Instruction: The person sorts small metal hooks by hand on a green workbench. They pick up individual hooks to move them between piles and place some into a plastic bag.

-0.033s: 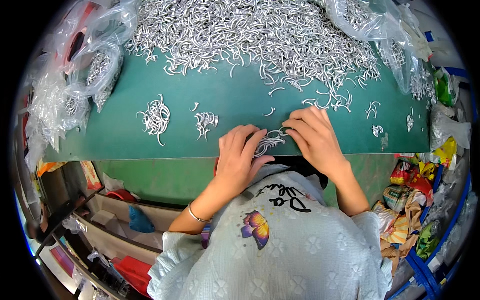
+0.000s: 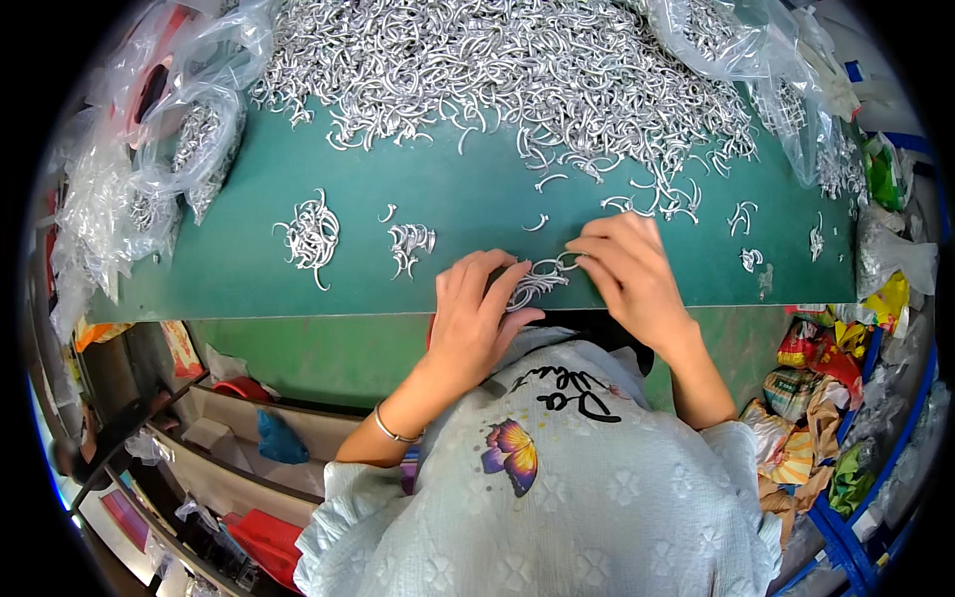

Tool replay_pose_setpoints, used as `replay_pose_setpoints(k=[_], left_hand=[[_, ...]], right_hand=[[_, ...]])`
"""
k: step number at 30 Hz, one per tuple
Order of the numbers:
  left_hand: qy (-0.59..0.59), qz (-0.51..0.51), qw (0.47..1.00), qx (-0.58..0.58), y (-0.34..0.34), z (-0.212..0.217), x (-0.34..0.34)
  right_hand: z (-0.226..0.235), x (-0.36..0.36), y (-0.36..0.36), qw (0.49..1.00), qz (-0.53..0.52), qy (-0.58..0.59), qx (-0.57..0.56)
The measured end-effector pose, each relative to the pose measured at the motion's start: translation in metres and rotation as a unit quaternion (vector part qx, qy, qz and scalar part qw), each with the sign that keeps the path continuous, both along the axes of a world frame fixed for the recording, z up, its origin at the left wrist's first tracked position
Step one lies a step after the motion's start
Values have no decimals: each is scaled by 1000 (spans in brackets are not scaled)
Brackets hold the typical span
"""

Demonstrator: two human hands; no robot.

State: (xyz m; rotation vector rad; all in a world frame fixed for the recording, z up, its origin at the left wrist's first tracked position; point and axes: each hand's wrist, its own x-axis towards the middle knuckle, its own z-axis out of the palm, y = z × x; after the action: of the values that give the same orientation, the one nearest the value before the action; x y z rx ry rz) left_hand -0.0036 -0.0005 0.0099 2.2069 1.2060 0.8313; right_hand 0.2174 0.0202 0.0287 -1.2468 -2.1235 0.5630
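Observation:
A small heap of silvery curved metal pieces point(image 2: 538, 284) lies near the table's front edge, between my hands. Cupped against its left side is my left hand point(image 2: 474, 303), open, with the thumb apart from the bent fingers. On the heap's right, my right hand point(image 2: 629, 274) pinches one curved metal piece point(image 2: 568, 261) between thumb and forefinger, at the heap's edge. A loose curved piece point(image 2: 537, 223) rests just beyond the hands. Farther left are a tangled cluster point(image 2: 312, 237) and a lined-up group point(image 2: 410, 246) of the same pieces.
A large mound of these pieces point(image 2: 497, 70) covers the far part of the green table point(image 2: 229, 269). Clear plastic bags point(image 2: 189, 129) stand at the left, with another bag point(image 2: 736, 50) at the far right. Small groups point(image 2: 741, 217) lie toward the right. Colourful packages point(image 2: 811, 368) fill the lower right.
My right hand has shifted very slightly to the right, with the pinched piece showing a little more. My left hand looks the same.

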Motion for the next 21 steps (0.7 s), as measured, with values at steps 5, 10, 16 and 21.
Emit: replay_pose_setpoints(k=[5, 10, 16, 21], left_hand=[[-52, -8, 998, -42, 10, -7, 9], [-81, -35, 996, -2, 14, -8, 8], [-20, -70, 996, 60, 12, 5, 18], [55, -115, 990, 54, 13, -2, 27]], right_hand=[[-3, 6, -2, 997, -36, -65, 15], [0, 8, -6, 997, -54, -49, -1], [1, -21, 34, 988, -106, -49, 99], [-10, -23, 42, 982, -93, -128, 107]])
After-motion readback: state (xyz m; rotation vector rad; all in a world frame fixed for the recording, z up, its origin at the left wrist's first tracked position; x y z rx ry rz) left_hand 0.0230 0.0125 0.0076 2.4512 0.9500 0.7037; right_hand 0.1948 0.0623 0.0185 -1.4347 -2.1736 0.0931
